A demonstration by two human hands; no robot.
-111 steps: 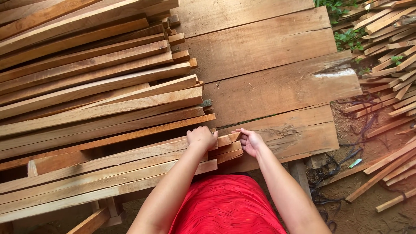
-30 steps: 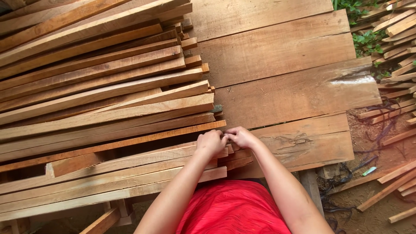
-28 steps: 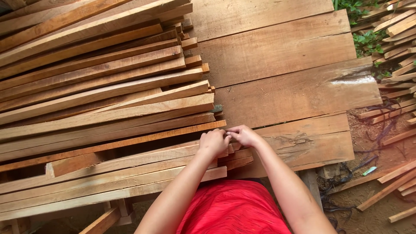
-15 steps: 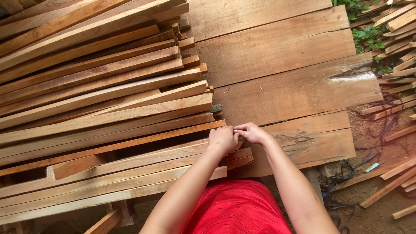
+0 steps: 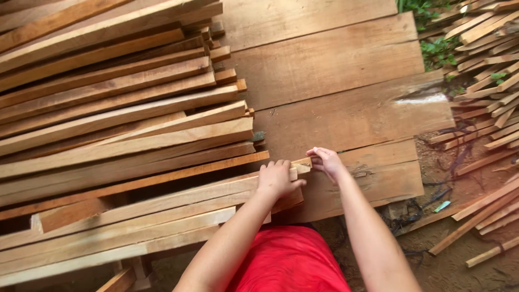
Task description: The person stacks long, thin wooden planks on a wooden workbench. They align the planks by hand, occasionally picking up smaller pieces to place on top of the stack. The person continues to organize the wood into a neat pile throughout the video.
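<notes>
The wood strip is long, thin & pale. It lies flat at the near edge of the plank table, on top of other strips. Its right end sticks out past the rest, near the table's near right corner.

The left hand lies palm down on that end, fingers curled over the top, pressing it. It's shut on the strip, not spread wide. The right hand pinches the very tip of the strip w/ thumb & fingers. So both hands have the same end.

I think the strip is stiff & hard, not bendy like rope. But it's so long & thin that it may sag or wobble if picked up by one end only. It looks light enough for 1 person. The wood looks rough, prob not slippery, but splinters could poke. The best place to hold seems a bit in from the end, w/ the other hand farther along, so it stays level.

Next to it, more strips lie side by side along the near edge. A short block sits among them at the left.

Farther back, a big stack of strips fills the left side of the table. The right side shows bare wide planks.

Past the right edge, on the dirt, lie loose wood bits & some green leaves.
</notes>
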